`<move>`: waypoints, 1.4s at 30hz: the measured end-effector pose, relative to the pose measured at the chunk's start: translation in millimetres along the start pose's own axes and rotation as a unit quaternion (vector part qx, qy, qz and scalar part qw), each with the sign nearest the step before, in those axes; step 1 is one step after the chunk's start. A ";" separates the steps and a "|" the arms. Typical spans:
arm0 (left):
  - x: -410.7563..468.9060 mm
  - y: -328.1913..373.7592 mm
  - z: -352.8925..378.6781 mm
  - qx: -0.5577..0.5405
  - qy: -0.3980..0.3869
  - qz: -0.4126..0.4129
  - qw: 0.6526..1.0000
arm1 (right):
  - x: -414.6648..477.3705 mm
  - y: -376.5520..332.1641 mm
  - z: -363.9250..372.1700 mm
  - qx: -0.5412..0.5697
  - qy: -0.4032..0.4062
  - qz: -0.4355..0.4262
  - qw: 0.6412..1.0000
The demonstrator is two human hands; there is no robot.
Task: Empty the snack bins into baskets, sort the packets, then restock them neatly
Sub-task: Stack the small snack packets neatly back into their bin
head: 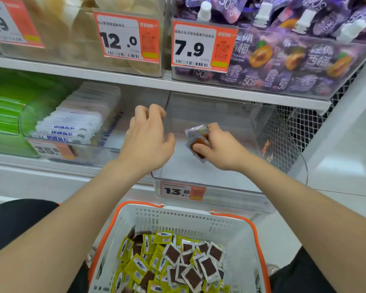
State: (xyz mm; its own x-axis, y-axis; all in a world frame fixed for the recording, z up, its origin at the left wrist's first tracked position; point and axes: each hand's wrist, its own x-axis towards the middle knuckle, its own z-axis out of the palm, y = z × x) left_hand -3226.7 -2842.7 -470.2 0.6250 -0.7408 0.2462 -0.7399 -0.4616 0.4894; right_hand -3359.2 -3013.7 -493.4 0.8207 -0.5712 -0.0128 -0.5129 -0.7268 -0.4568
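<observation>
On the upper shelf, the middle price tag reads 12.0, the right price tag 7.9. Purple pouches show 50%; the clear bin's tag reads 13.8.

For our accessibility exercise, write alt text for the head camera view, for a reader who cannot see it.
A person's right hand holds small snack packets inside a clear shelf bin marked 13.8, while the left hand hovers empty beside it. Below, a white basket with orange handles holds many loose yellow and white packets.
</observation>
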 end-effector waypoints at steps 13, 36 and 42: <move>26.8 -1.1 20.7 0.047 -0.102 -0.035 0.993 | 121.9 4.5 57.3 -0.101 -0.105 0.036 0.989; 10.9 -4.2 9.8 -0.005 -0.060 -0.032 0.998 | 122.3 19.5 54.4 0.025 0.093 0.170 0.981; -8.0 -3.0 4.4 0.010 -0.040 -0.012 0.999 | 119.0 11.5 63.2 0.021 0.080 0.144 0.986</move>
State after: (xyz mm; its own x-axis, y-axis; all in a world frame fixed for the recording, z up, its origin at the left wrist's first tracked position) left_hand -3230.6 -2837.5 -477.3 0.6204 -0.7665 0.1661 -0.7310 -0.4884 0.4766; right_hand -3251.6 -3065.9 -556.3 0.5902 -0.8072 -0.0095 -0.7057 -0.5102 -0.4916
